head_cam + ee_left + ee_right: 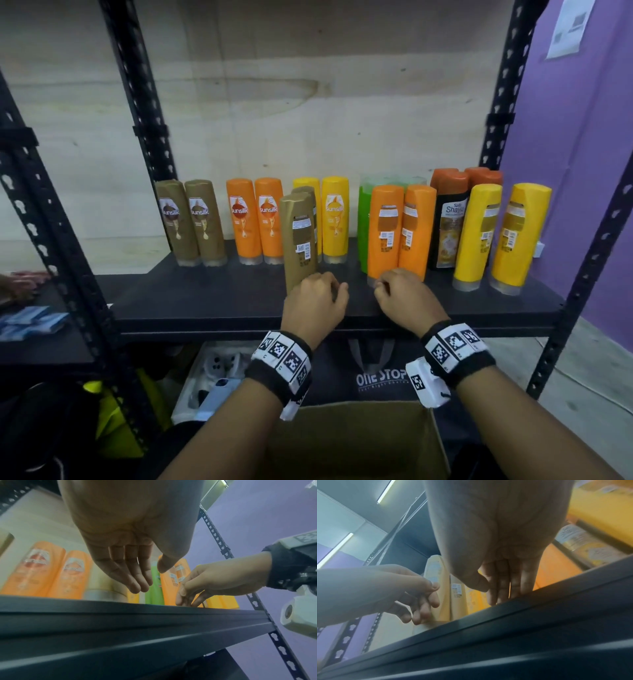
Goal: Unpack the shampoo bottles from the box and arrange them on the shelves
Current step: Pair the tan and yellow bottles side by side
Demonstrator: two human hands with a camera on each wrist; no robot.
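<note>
On the black shelf (205, 298) stand rows of shampoo bottles: brown, orange, yellow, green and dark ones. A gold-brown bottle (299, 240) stands in front, back label towards me. My left hand (337, 291) is at its base with relaxed fingers (135, 586) and holds nothing. My right hand (382, 286) is at the foot of an orange bottle (385, 229), its fingers (513, 588) straight and pointing down at the shelf edge, gripping nothing. The open cardboard box (359, 442) sits below my forearms; its inside is not visible.
Black slotted uprights (500, 113) frame the shelf, with a purple wall (582, 171) to the right. Under the shelf are a dark "ONE STOP" bag (376, 377) and a white bin (212, 377). On the left shelf lie blue packets (30, 322) beside another person's hand (20, 284).
</note>
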